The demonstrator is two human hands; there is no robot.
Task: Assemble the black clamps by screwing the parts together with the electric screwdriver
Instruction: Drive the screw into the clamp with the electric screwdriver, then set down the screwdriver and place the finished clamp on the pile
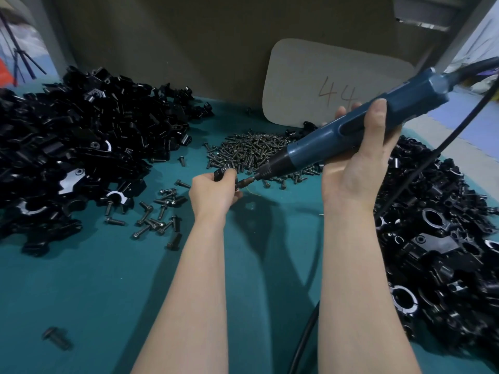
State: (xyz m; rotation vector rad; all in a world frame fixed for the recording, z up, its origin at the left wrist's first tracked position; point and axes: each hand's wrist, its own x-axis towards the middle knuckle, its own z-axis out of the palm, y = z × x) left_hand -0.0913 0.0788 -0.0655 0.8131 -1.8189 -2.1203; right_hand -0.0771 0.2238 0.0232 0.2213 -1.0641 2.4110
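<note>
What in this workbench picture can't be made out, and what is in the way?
Head view only:
clamp part: mostly hidden by the gripping left hand.
screwdriver bit: small and blurred; whether it carries a screw is unclear.
cord: cut off by the right edge.
right clamp pile: blurred low down, cut off by the right edge.
card marked 44: partly behind the right hand and electric screwdriver.

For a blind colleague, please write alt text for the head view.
The right hand holds a blue screwdriver, its bit at a black clamp held in the left hand. On the teal table lie screws, a left heap and a right heap of black parts.
</note>
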